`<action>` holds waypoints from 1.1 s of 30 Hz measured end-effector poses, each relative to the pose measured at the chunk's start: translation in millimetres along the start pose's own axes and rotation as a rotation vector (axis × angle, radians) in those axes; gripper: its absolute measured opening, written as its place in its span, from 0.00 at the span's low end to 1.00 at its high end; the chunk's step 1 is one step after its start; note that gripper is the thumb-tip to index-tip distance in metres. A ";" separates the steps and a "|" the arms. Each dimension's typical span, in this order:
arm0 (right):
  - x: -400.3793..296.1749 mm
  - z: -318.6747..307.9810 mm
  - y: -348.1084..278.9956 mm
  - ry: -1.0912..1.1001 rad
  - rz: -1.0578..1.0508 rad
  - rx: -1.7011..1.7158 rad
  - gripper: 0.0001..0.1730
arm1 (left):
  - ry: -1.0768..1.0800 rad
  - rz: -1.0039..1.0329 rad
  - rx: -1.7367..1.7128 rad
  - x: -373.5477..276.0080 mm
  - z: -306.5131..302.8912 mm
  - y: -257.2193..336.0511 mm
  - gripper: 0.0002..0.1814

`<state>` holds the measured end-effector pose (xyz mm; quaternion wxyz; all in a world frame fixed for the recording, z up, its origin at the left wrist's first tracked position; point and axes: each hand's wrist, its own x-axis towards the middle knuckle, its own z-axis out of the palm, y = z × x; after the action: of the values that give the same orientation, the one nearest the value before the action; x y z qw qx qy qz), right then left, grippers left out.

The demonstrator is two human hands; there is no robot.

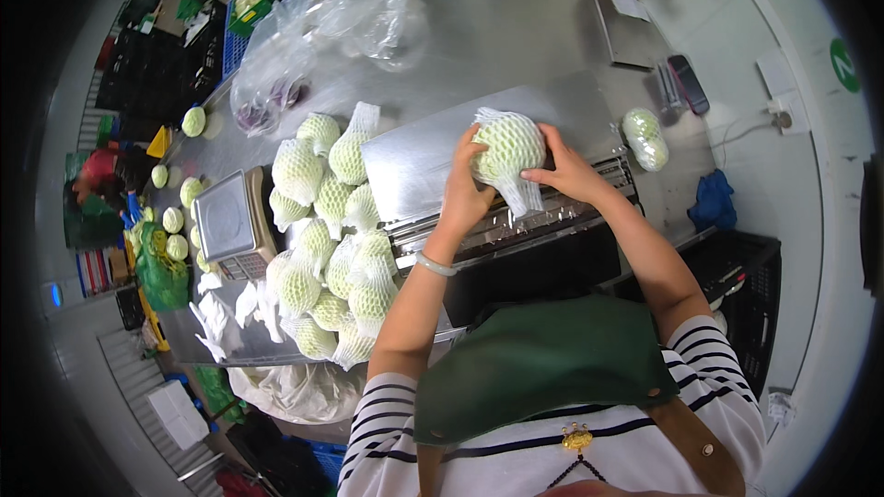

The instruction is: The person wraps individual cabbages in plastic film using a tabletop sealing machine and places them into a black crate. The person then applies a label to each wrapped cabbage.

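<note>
A pale green cabbage in a white foam net sleeve (510, 145) is held between both hands over a flat metal plate (407, 169). My left hand (468, 183) grips its left side, and my right hand (563, 164) holds its right side with the thumb near the gathered end of the net. Just below lies the film-wrapping machine's front part (504, 224), with clear film on it. Several more net-sleeved cabbages (300, 283) are piled to the left. A cabbage wrapped in clear film (645, 139) lies to the right on the steel table (497, 21).
A weighing scale (224, 214) stands left of the pile, with bare cabbages (192, 121) beyond. A large clear plastic bag (345, 7) lies at the back. A phone (688, 85) and a blue crumpled item (713, 200) are at right. Another person (103, 172) is at far left.
</note>
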<state>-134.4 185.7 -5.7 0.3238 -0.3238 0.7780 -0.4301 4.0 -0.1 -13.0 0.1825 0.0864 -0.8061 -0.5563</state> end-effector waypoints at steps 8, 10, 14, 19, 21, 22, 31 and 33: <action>-78.5 -67.8 40.3 0.420 -0.017 -0.205 0.37 | 0.334 -0.258 0.327 -83.9 -83.7 -15.4 0.13; -101.3 -67.1 51.6 0.536 0.077 -0.468 0.27 | 0.440 -0.428 0.441 -111.2 -83.3 -4.0 0.10; -102.7 -21.4 74.9 0.542 0.072 -0.706 0.17 | 0.267 -0.233 0.755 -122.9 -27.5 -12.9 0.12; -99.7 -45.2 81.6 0.210 0.146 -0.047 0.15 | 0.033 -0.523 0.385 -110.8 -43.3 -20.5 0.10; -112.2 -71.7 70.0 0.026 0.111 0.467 0.14 | -0.077 -0.725 -0.318 -107.0 -73.3 -5.5 0.13; -120.6 -85.4 55.4 0.009 0.074 0.780 0.13 | -0.070 -0.734 -0.631 -88.8 -80.7 30.0 0.12; 70.2 -49.1 29.6 0.371 -0.165 0.290 0.12 | 0.303 -0.242 -0.091 50.0 -43.3 -74.6 0.09; 83.1 -27.4 73.1 0.140 -0.026 0.150 0.17 | 0.241 -0.399 -0.057 59.6 -1.1 -69.1 0.11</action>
<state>-220.5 164.0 -77.1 0.2865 -0.2777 0.7600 -0.5130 -54.7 -46.7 -65.0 0.1662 0.3047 -0.7294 -0.5895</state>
